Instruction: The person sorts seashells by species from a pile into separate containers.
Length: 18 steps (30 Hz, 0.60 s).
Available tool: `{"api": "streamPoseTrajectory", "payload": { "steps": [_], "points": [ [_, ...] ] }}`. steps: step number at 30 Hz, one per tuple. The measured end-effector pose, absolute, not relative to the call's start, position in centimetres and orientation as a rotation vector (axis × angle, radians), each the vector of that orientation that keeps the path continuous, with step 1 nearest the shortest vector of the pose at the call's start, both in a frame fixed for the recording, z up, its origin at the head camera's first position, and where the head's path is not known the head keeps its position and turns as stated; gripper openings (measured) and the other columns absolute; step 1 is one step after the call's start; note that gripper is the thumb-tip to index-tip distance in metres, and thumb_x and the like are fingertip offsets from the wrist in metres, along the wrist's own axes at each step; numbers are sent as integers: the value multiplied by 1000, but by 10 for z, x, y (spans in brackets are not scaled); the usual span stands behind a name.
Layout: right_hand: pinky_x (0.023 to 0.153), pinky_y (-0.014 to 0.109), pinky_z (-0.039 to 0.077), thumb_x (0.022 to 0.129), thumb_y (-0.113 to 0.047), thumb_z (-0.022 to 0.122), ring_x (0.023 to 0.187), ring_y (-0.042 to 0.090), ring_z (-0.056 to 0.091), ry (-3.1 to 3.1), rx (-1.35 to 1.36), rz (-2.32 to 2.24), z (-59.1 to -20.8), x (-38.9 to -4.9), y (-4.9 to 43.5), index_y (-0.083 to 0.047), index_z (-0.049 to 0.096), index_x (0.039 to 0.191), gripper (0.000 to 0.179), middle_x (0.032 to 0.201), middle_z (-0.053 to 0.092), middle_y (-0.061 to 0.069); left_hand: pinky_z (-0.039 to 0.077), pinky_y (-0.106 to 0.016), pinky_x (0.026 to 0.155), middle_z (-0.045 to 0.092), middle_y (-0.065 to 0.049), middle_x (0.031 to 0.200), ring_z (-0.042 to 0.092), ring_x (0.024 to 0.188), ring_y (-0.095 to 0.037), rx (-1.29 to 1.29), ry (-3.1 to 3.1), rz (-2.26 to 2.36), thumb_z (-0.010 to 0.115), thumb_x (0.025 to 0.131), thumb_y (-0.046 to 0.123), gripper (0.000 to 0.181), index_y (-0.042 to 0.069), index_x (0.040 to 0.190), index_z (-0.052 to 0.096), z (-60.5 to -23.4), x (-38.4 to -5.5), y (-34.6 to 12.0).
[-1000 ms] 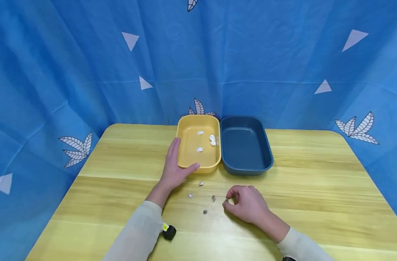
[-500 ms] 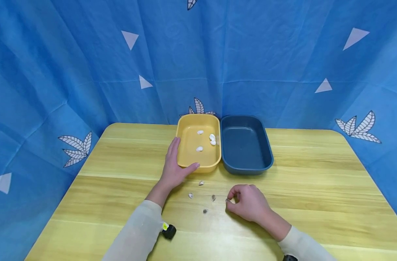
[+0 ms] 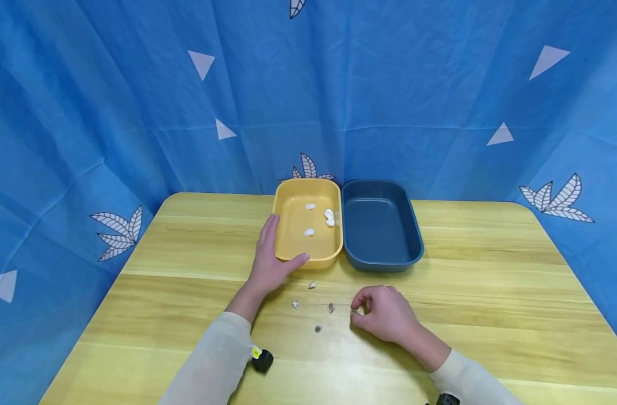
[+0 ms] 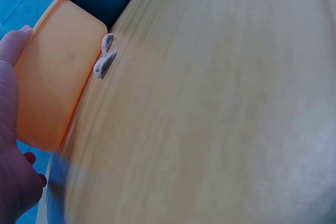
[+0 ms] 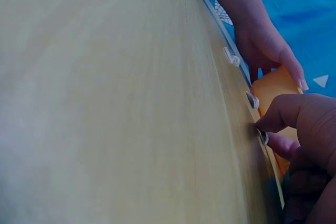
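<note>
In the head view, my left hand [image 3: 269, 264] rests against the near-left corner of the yellow tray [image 3: 308, 263], its fingers along the left side and its thumb on the front rim. Several white shell-like pieces [image 3: 309, 232] lie inside that tray. My right hand [image 3: 387, 315] pinches a small shell [image 5: 263, 137] between thumb and forefinger, low over the table; the fingers hide part of it. To its left lie several small shells, among them a brownish shell [image 3: 331, 308], a dark shell [image 3: 318, 328] and a pale shell [image 3: 295, 304].
A dark blue tray [image 3: 381, 263], with nothing seen in it, stands against the yellow tray's right side. Both sit near the back edge of the wooden table [image 3: 481, 270], before a blue patterned curtain [image 3: 415, 84]. A black wrist camera [image 3: 262, 361] sits at the left cuff.
My right hand has shifted very slightly to the right with the small shell between its fingers. The left hand, trays and other shells stay where they were.
</note>
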State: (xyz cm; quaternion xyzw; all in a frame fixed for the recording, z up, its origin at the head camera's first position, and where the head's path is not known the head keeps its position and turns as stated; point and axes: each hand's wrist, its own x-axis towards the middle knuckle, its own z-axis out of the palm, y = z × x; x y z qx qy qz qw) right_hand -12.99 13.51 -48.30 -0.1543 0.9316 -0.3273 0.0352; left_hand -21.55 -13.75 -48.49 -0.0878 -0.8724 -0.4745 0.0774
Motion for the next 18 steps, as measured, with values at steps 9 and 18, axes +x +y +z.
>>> {"api": "streamPoseTrajectory", "payload": {
  "steps": [9,18],
  "points": [
    [50,26,37,74,-15,80,48,4,40,2807,-509,-1151,-483,-131,139,-25,71,77,14,53,45,-13,17,-51,117,5,9,165,10,149,-22,-260,-2605,-1429,82,78,51,113,22,162,12,-487,-217,-137],
    [47,24,32,75,-8,81,46,2,31,2811,-535,-1355,-450,-134,143,-19,71,80,16,50,33,-13,16,-50,117,6,8,165,9,149,-22,-257,-2612,-1419,82,79,48,112,23,162,12,-486,-217,-137]
  ]
}}
